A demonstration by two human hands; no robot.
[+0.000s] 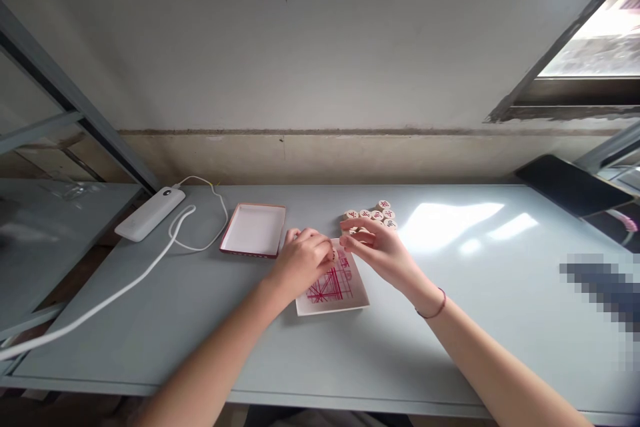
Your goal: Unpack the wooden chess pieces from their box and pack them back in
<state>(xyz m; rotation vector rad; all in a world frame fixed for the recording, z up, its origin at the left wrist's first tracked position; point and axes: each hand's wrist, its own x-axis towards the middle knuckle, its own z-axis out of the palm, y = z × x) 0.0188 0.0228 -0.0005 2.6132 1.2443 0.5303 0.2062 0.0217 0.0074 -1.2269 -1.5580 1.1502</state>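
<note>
My left hand [306,255] is over the upper left part of a shallow white box [333,310]. Its fingers are curled, with a round xiangqi piece [335,255] showing at the fingertips. Pink printed lines cover the box's floor. To the right, my right hand [376,247] hovers by the box's far right corner, thumb and fingers curved and apart; I see nothing between them. Just behind that hand, several round wooden xiangqi pieces [377,215] marked with dark characters are grouped on the table. The hand hides some of them.
A box lid [253,230], white inside with a red rim, lies left of the box. A white power bank [151,213] with a white cable [135,290] is further left on the grey table [450,340]. At the right stands a dark flat object [570,183]. A wall runs behind.
</note>
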